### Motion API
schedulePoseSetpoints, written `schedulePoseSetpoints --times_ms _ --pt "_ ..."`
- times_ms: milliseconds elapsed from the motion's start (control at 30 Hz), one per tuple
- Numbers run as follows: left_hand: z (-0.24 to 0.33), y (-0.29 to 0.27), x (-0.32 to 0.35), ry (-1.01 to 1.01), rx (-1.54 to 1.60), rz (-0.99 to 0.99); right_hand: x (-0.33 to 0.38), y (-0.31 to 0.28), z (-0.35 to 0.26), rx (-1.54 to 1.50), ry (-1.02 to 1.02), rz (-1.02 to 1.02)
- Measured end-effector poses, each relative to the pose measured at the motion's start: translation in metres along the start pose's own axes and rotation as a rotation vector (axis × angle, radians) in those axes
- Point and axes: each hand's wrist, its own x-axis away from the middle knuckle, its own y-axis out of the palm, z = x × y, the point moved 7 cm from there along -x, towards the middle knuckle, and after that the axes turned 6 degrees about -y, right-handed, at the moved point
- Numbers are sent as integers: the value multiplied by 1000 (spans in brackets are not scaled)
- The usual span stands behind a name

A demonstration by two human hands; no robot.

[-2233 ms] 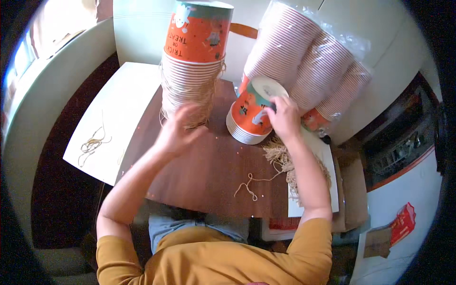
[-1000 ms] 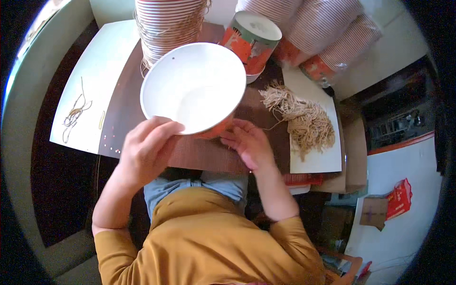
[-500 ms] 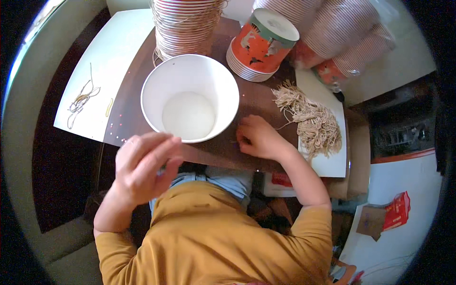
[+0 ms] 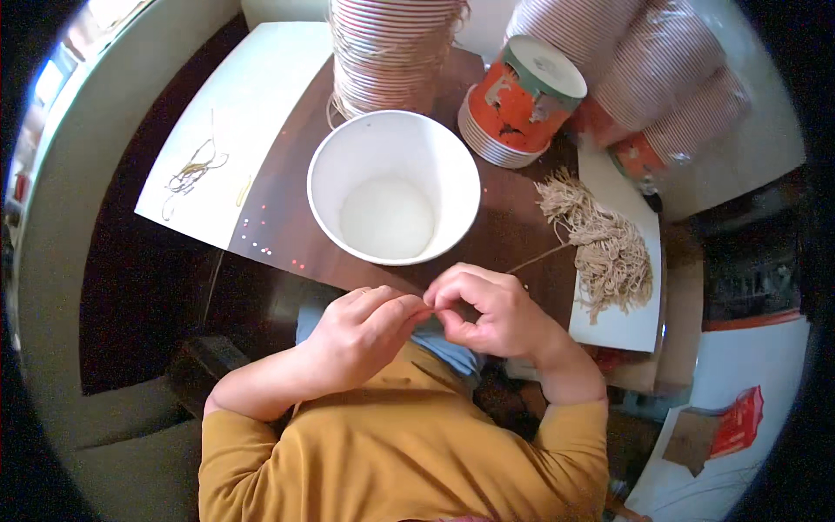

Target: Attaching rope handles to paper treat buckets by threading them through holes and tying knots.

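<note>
My hands meet over the front edge of the table, fingertips touching. My left hand (image 4: 361, 339) is closed in a pinch, and what lies between its fingers is too small to make out. Thumb and forefinger of my right hand (image 4: 496, 313) are pinched together. A thin beige string (image 4: 541, 258) runs to that hand from a pile of beige strings (image 4: 613, 261) on the right; its end is hidden in the fingers. Just beyond my hands stands a large white paper bucket (image 4: 320, 191), its open mouth facing up.
Behind the bucket rises a tall bucket stack (image 4: 396, 52) wound with string. An orange bucket (image 4: 522, 100) sits bottom up, tilted, at the back right, beside plastic-wrapped bucket stacks (image 4: 648, 65). Dark loose strings (image 4: 198, 170) lie on a white board (image 4: 261, 104) at left.
My left hand has moved right and down to meet my right hand, and both now pinch together. The view has shifted, so the table's things appear further right.
</note>
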Motion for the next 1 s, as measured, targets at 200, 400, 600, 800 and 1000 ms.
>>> schedulePoseSetpoints --times_ms 200,400,600,800,1000 --pt "-1 -15 -5 -81 115 59 7 4 14 -347 414 91" --pt "-23 -25 -8 -308 310 80 -22 -5 2 -269 222 140" --pt "-50 -50 -8 -478 584 241 -43 -20 -14 114 -29 145" --pt "-140 -99 -77 -395 173 306 -103 -49 30 58 269 108" --pt "-156 -50 -85 -568 355 32 -129 -47 83 329 335 94"
